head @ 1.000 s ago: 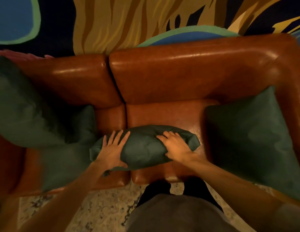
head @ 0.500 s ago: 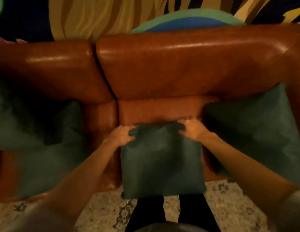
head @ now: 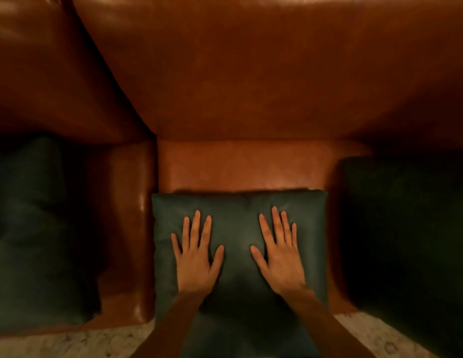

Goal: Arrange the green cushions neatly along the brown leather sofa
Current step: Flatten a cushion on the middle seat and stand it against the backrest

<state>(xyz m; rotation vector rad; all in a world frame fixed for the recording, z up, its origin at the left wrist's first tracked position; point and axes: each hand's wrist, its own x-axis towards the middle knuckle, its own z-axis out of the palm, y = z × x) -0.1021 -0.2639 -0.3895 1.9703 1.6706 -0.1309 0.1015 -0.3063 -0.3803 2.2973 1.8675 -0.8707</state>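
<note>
So the middle cushion [head: 238,228] is lying flat on the right-hand seat of the sofa [head: 251,81], directly under both hands and square to the front edge. Its near edge hangs over the seat front toward the rug [head: 70,342], and there's a strip of bare leather between its far edge and the backrest. That gap is what matters, I'd say: if the cushion is meant to lean on the back, it has to go forward and tip up, away from the person.

It reads roughly square from up here, maybe slightly wider than deep, but the wide lens makes that hard to call. Neither hand is nearer; they sit side by side at about the same depth.

Left hand [head: 196,257] is spread wide, palm down, pressing on the left half. Right hand [head: 279,254] does the same on the right half. Nothing is gripped, just flat contact on the fabric.

Two more green ones sit in shadow: left cushion [head: 31,228] on the other seat, right cushion [head: 406,241] just beside the middle one.
</note>
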